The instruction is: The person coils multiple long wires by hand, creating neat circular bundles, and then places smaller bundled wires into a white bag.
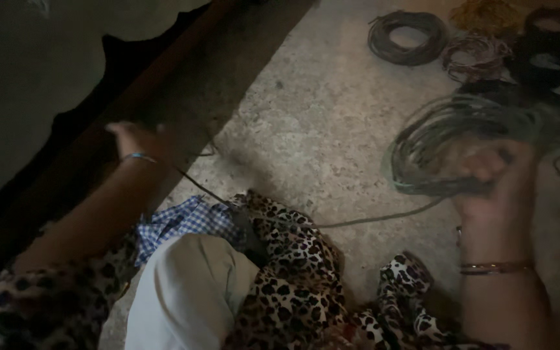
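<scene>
My right hand (497,178) grips a large grey-green coil of cord (435,146), held just above the concrete floor. One strand of that cord (384,216) trails left across the floor to my lap. My left hand (134,139) reaches out to the left beside a dark wooden beam (163,91); it is blurred, and a thin strand (196,185) runs from it toward my lap. Whether its fingers pinch the strand is unclear. I wear a thin bracelet on each wrist.
Several more coils lie at the top right: a grey one (408,37), a reddish one (474,55), a yellowish one (487,13) and dark ones (552,45). Leopard-print cloth (293,272), blue checked cloth (186,220) and pale fabric (189,291) cover my lap. The left side is dark.
</scene>
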